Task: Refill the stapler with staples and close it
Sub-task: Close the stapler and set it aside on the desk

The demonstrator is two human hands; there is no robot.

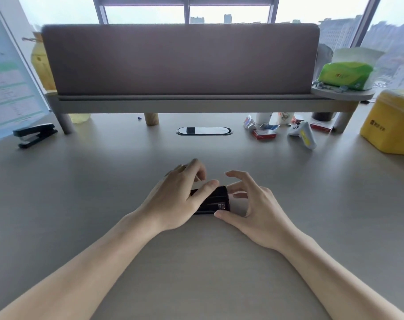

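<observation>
A small black stapler (216, 200) lies on the grey desk (104, 192) in front of me. My left hand (175, 199) lies over its left part, thumb pressed along its top, and covers most of it. My right hand (254, 204) is at its right end with fingers spread; the thumb tip touches the stapler's near right corner. A red staple box (264, 134) lies far back on the right. I cannot tell whether the stapler's magazine is open.
A second, larger black stapler (35, 134) sits at the far left. A raised shelf with a grey screen (180, 61) spans the back. A white controller (303, 133), cups and small packs crowd the back right, beside a yellow bag (392, 125).
</observation>
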